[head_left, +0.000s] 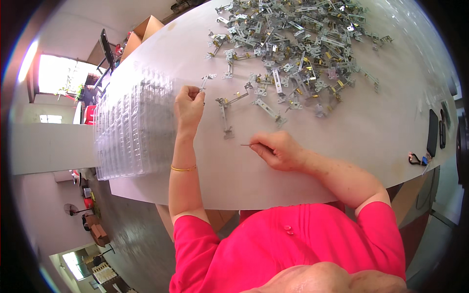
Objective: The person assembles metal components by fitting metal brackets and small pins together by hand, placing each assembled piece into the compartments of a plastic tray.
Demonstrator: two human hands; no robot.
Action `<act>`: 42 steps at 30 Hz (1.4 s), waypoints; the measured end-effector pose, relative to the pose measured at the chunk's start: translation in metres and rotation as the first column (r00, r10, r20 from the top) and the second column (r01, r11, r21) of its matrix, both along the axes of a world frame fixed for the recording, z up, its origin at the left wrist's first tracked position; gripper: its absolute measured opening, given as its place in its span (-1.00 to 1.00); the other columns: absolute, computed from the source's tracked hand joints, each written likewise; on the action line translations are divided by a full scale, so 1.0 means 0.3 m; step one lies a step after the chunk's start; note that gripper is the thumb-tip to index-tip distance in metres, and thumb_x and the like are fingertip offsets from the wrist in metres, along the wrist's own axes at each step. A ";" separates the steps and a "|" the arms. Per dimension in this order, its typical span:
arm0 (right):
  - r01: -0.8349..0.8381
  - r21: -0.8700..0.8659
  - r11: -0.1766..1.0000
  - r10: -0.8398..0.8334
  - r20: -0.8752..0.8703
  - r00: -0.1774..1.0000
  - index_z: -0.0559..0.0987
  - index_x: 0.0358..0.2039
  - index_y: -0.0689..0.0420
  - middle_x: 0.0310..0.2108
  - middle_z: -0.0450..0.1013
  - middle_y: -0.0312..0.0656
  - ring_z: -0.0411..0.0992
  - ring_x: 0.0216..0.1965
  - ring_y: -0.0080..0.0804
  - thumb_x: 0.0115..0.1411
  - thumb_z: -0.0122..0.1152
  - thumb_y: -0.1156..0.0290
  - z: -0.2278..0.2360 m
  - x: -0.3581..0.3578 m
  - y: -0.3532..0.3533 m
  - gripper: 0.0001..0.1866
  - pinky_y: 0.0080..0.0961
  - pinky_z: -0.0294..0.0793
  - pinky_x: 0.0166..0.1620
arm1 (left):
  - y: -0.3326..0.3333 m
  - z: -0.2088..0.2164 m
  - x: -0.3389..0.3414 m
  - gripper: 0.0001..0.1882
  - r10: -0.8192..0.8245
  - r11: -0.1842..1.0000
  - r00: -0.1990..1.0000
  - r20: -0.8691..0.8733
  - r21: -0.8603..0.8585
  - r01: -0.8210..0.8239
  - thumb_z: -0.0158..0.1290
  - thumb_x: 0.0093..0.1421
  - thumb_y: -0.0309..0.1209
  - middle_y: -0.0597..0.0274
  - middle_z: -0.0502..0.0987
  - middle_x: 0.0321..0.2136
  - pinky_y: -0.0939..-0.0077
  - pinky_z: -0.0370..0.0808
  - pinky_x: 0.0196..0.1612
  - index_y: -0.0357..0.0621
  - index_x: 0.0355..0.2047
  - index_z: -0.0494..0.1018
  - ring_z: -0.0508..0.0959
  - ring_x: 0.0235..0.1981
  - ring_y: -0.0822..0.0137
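Note:
My left hand is closed, pinching the end of a small silver metal bracket between thumb and fingertips, a little above the table. Lower and to the right, my right hand is closed around a thin metal rod; only its tip sticks out, so its kind cannot be made out. Between the hands and the pile lie two loose metal brackets, an angled one and a straight one. Beyond them spreads a large heap of similar brackets with brass-coloured parts.
Stacked see-through plastic trays stand at the table's left edge. On the right lie a flat black object and a black-handled tool. Plastic film covers the far right. A cardboard box sits beyond the table's far left edge.

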State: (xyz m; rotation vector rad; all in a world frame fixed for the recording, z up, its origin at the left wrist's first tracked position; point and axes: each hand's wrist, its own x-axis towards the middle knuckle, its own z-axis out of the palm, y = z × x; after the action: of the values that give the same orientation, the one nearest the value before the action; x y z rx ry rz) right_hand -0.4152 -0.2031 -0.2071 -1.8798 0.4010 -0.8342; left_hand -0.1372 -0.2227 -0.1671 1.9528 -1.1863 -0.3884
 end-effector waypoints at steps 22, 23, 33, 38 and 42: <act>0.086 0.189 0.978 -0.095 0.038 0.995 0.51 -0.22 0.13 -0.59 0.43 -0.19 0.43 -0.59 -0.44 0.27 0.19 0.49 -0.014 -0.006 0.001 -0.91 -0.51 0.40 -0.50 | -0.015 -0.014 -0.221 -0.76 -0.325 0.925 0.801 0.502 -0.006 0.379 0.12 0.20 -0.44 0.08 0.58 -0.29 0.25 0.46 -0.14 -0.25 -0.14 0.48 0.56 -0.26 0.06; 0.086 0.184 0.979 -0.094 0.036 0.995 0.51 -0.22 0.13 -0.59 0.43 -0.19 0.43 -0.59 -0.44 0.27 0.19 0.49 -0.017 -0.009 -0.001 -0.91 -0.51 0.40 -0.50 | -0.009 -0.005 -0.230 -0.78 -0.306 0.917 0.842 0.445 -0.101 0.387 0.10 0.24 -0.44 0.12 0.58 -0.32 0.30 0.47 -0.18 -0.25 -0.13 0.48 0.57 -0.32 0.14; 0.250 0.438 0.864 -0.323 0.100 0.941 0.48 -0.19 0.18 -0.53 0.42 -0.35 0.38 -0.51 -0.68 0.36 0.08 0.50 0.040 -0.031 -0.050 -0.94 -0.67 0.38 -0.44 | 0.110 0.036 -0.339 -0.67 -0.340 0.906 0.494 -0.800 -0.138 0.400 -0.14 0.42 -0.31 0.35 0.37 -0.54 0.64 0.29 -0.58 -0.36 -0.15 0.48 0.38 -0.62 0.52; 0.297 0.416 0.860 -0.344 0.043 0.938 0.48 -0.20 0.19 -0.53 0.43 -0.34 0.39 -0.51 -0.67 0.35 0.09 0.50 0.052 -0.030 -0.050 -0.94 -0.66 0.39 -0.44 | 0.120 0.000 -0.344 -0.68 -0.329 0.902 0.428 -0.842 -0.145 0.407 -0.11 0.44 -0.28 0.40 0.30 -0.61 0.68 0.10 -0.70 -0.33 -0.22 0.49 0.23 -0.73 0.59; 0.340 0.366 0.866 -0.374 0.025 0.927 0.49 -0.23 0.16 -0.56 0.42 -0.35 0.37 -0.54 -0.69 0.33 0.12 0.50 0.050 -0.026 -0.048 -0.96 -0.65 0.37 -0.48 | 0.128 -0.011 -0.342 -0.68 -0.315 0.906 0.460 -0.830 -0.118 0.407 -0.10 0.44 -0.26 0.44 0.29 -0.63 0.71 0.07 -0.71 -0.29 -0.24 0.50 0.20 -0.74 0.63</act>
State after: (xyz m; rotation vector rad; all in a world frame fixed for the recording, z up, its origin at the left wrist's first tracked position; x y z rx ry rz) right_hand -0.4231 -0.2174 -0.1920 -1.4399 0.8046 -1.0157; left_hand -0.2399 -0.1843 -0.1703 1.2260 -0.8874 -1.4666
